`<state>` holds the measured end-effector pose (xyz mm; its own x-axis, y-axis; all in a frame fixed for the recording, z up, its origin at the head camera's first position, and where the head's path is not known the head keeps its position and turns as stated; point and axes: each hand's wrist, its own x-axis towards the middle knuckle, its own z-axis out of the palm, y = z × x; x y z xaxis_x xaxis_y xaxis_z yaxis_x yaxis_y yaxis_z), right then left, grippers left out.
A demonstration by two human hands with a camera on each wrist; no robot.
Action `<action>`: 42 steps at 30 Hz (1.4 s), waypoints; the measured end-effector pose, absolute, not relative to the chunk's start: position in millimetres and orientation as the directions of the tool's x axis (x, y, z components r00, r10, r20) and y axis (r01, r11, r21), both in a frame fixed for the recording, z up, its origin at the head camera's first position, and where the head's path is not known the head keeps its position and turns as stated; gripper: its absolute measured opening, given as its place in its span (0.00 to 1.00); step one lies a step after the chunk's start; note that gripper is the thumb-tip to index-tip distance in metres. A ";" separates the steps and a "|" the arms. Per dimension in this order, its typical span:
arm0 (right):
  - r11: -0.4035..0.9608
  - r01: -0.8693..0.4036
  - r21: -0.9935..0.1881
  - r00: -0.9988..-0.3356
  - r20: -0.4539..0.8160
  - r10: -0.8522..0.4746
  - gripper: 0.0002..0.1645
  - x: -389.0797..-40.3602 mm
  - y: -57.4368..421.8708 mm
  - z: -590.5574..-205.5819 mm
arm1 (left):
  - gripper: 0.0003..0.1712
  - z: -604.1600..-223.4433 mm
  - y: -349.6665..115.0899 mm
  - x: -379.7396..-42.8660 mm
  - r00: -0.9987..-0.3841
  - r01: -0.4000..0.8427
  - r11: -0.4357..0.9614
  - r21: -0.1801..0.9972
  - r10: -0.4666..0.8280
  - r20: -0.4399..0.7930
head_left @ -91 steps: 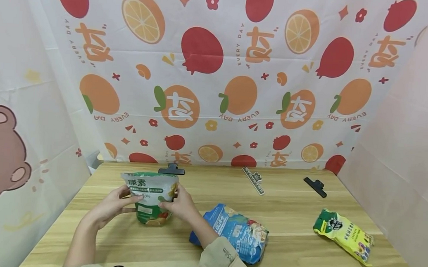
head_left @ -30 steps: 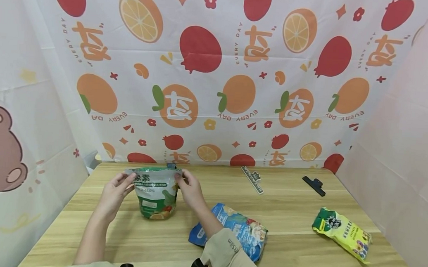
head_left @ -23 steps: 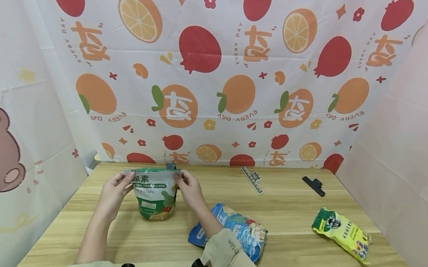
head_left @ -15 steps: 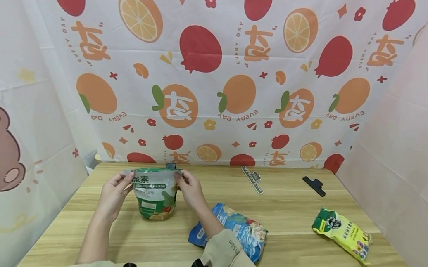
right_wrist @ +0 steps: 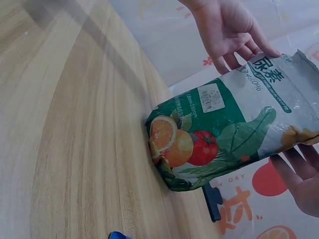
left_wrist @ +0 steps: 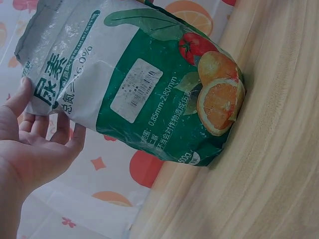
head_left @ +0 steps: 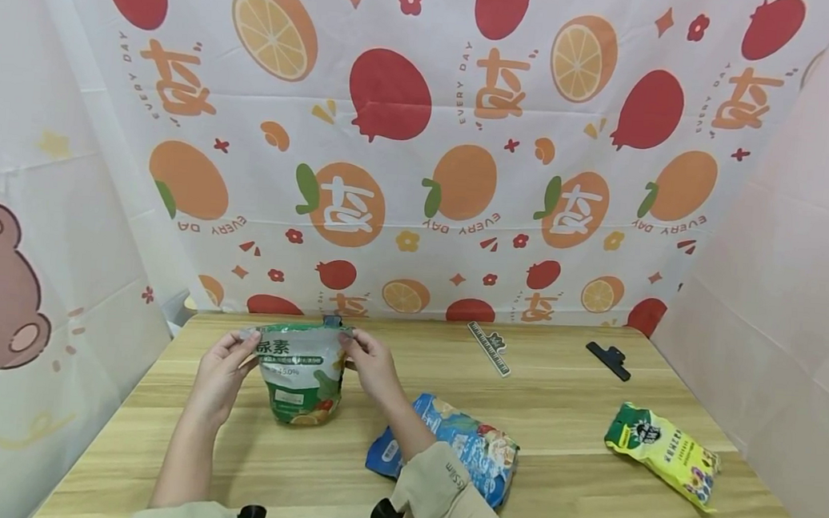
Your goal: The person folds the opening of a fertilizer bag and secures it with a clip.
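Observation:
A green and white bag of urea fertilizer (head_left: 300, 387) stands upright at the left rear of the table, printed with fruit and vegetables. My left hand (head_left: 218, 378) pinches its upper left corner between thumb and fingers. On the opposite side, my right hand (head_left: 375, 369) grips the upper right corner. The left wrist view shows the left thumb in front of the bag (left_wrist: 144, 94) and the other fingers behind it. In the right wrist view the bag's base touches the wood, and part of the right hand (right_wrist: 304, 181) is cut off by the frame edge.
Right of the fertilizer lies a blue bag (head_left: 469, 447), partly under my right forearm. A yellow-green packet (head_left: 664, 453) lies at the right. Along the back are a black clip (head_left: 609, 361), a white ruler-like piece (head_left: 489, 349) and another black clip (head_left: 332, 321), mostly hidden behind the fertilizer.
Since three seconds ago both hands have shifted from the bag's sides up to its top corners, and the bag has moved slightly back. Over the last second almost nothing has moved.

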<state>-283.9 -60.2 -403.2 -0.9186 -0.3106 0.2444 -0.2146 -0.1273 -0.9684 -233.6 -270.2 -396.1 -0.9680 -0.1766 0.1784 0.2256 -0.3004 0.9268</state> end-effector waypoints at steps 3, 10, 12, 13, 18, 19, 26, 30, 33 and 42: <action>-0.126 -0.196 -0.972 -0.923 0.227 -0.311 0.19 -283.5 -59.3 -403.0 | 0.03 -395.6 -269.9 -234.1 -0.969 0.216 -0.295 0.931 -0.182 0.168; -0.132 -0.183 -0.974 -0.923 0.216 -0.320 0.16 -272.6 -55.6 -388.4 | 0.04 -395.7 -268.9 -234.3 -0.969 0.210 -0.298 0.931 -0.192 0.157; -0.130 -0.182 -0.975 -0.922 0.215 -0.321 0.16 -268.2 -54.5 -382.4 | 0.05 -396.1 -268.5 -234.4 -0.968 0.214 -0.303 0.929 -0.195 0.160; -0.131 -0.182 -0.974 -0.923 0.216 -0.320 0.16 -266.5 -54.0 -380.1 | 0.04 -396.3 -268.3 -234.3 -0.967 0.215 -0.303 0.928 -0.195 0.161; -0.144 -0.178 -0.973 -0.924 0.216 -0.315 0.16 -272.7 -56.1 -389.2 | 0.03 -396.1 -266.7 -233.5 -0.966 0.215 -0.298 0.930 -0.208 0.157; -0.142 -0.179 -0.973 -0.927 0.216 -0.308 0.16 -275.1 -57.0 -392.6 | 0.03 -395.9 -266.4 -233.3 -0.965 0.212 -0.291 0.933 -0.212 0.153; -0.049 -0.406 -0.912 -0.898 0.409 -0.165 0.22 -279.3 -62.3 -400.7 | 0.09 -393.8 -261.6 -232.8 -0.950 0.182 -0.188 0.965 -0.286 0.124; 0.195 -0.799 -0.568 -0.591 0.802 -0.088 0.18 -278.8 -60.1 -396.6 | 0.14 -393.1 -259.3 -233.5 -0.944 0.159 -0.127 0.979 -0.312 0.113; 0.322 -0.925 -0.203 -0.280 0.936 -0.214 0.11 -280.0 -57.2 -392.2 | 0.15 -392.4 -259.3 -234.1 -0.943 0.147 -0.115 0.982 -0.317 0.104; 0.471 -0.881 0.056 -0.219 0.833 -0.508 0.11 -284.3 -60.7 -392.3 | 0.11 -390.5 -260.1 -235.5 -0.945 0.154 -0.117 0.981 -0.308 0.111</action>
<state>-284.3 -60.7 -392.3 -0.2191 -0.5084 0.8328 -0.8805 0.4707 0.0557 -235.5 -260.1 -390.5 -0.9447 -0.3084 0.1112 0.1537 -0.1170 0.9812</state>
